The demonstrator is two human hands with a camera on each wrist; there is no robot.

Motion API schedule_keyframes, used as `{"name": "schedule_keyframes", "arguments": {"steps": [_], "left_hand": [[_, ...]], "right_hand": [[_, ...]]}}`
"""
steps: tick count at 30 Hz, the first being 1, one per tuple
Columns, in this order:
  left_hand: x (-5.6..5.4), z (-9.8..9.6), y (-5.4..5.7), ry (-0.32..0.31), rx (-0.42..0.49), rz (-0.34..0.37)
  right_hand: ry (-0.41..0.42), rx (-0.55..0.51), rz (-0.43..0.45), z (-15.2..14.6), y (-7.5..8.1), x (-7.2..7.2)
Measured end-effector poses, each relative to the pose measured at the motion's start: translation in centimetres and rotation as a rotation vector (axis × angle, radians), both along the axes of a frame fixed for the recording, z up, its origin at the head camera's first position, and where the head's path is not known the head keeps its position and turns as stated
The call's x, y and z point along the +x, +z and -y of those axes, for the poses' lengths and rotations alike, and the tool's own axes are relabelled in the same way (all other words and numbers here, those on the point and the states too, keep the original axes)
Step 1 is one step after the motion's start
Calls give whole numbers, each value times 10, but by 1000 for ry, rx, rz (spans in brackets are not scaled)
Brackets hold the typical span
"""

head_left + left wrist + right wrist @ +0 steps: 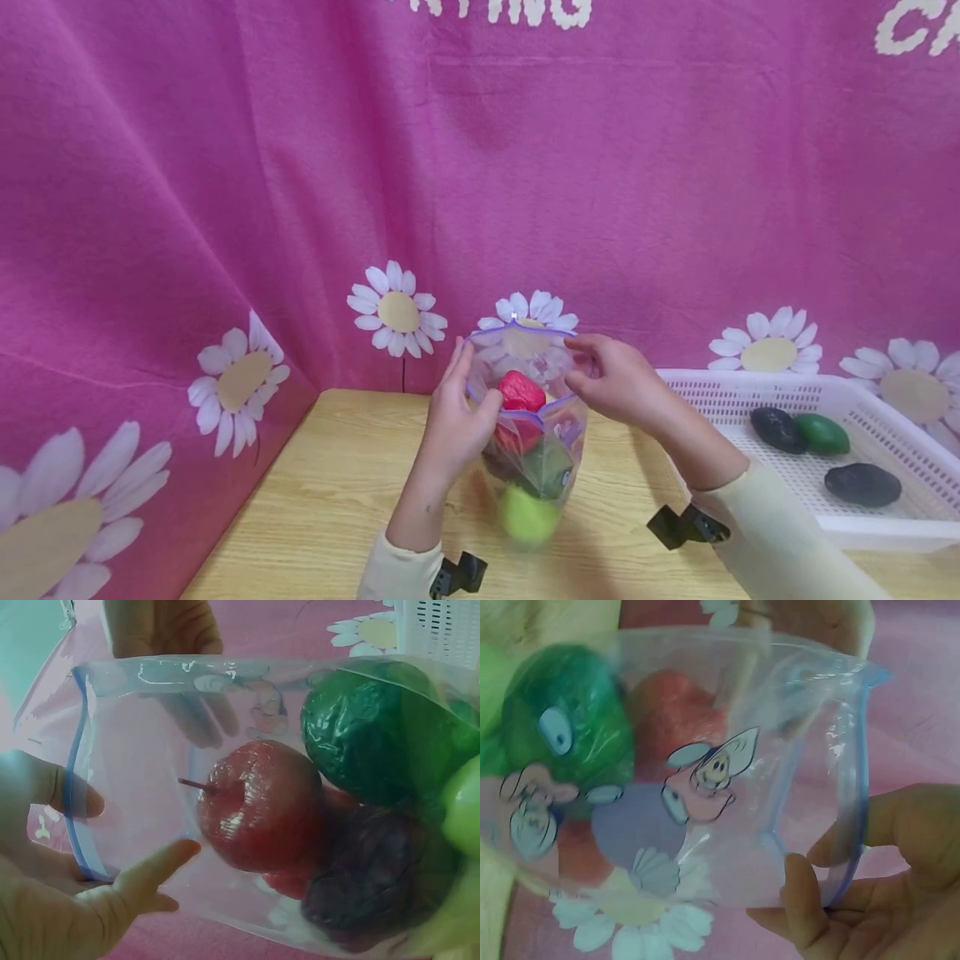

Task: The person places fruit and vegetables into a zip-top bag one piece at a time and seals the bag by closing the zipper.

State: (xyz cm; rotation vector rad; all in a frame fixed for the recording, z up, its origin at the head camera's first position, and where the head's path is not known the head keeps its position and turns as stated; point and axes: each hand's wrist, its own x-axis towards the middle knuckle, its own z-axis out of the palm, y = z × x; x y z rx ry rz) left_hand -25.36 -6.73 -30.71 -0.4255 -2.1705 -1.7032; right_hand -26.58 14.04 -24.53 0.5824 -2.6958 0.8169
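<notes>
A clear zip-top bag stands on the table with its purple-edged mouth spread wide. Inside it, a red apple with a stem lies uppermost. Below are a green avocado-like fruit, a dark purple fruit and a yellow-green fruit at the bottom. My left hand holds the left side of the mouth, its thumb along the front. At the right rim, my right hand pinches the edge between thumb and fingers. Cartoon figures are printed on the bag.
On the right sits a white plastic basket with a dark oval fruit, another dark one and a green one. The wooden table backs onto a pink cloth printed with daisies.
</notes>
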Motion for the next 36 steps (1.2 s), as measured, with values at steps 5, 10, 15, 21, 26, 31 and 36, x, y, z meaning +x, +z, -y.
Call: {"name": "schedule_keyframes", "arguments": {"steps": [5, 10, 15, 21, 26, 31, 36], "left_hand": [[-2, 5, 1, 52, -85, 75], [-2, 9, 1, 15, -82, 117], [-2, 6, 1, -43, -76, 87], [-3, 5, 1, -29, -102, 86], [-3, 4, 0, -26, -100, 96], [-3, 5, -2, -30, -89, 94], [-3, 10, -5, 8, -97, 90]], "right_hand": [[23, -5, -14, 5, 2, 6], [76, 5, -13, 8, -2, 9], [125, 7, -11, 9, -6, 11], [167, 17, -47, 4, -13, 13], [186, -33, -55, 0, -18, 12], [181, -63, -64, -2, -21, 12], [171, -67, -65, -1, -23, 10]]}}
